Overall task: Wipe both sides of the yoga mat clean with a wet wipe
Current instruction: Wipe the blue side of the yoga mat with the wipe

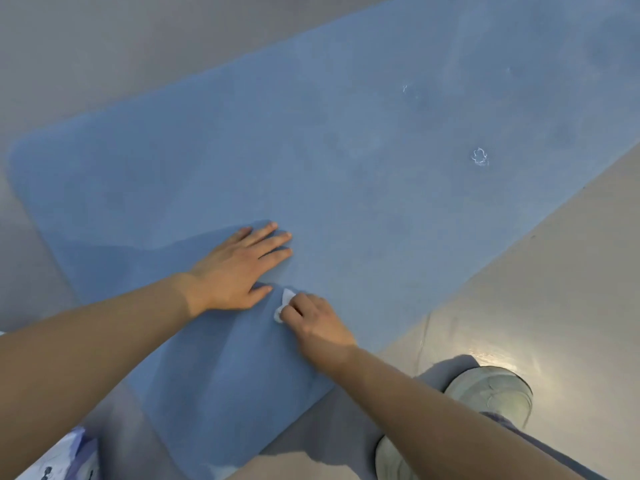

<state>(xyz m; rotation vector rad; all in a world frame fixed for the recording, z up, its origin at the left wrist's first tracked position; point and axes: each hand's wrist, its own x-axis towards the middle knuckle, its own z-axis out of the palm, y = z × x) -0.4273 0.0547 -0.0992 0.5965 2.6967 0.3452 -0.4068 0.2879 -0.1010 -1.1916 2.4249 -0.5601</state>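
Blue mat (346, 161) lies flat on the grey floor (554, 271), the left hand (235, 271) pressing it with straight fingers while the right hand's (318, 323) curled fingers pinch a white wipe (282, 304) against it.

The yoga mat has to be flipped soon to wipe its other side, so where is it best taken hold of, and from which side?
Probably the rounded short end of the yoga mat, at its near corner by the person's feet. The mat lies flat on the floor, so fingers must slide under an exposed edge, coming from the person's side. The left hand presses flat on it; the right hand pinches the wet wipe.
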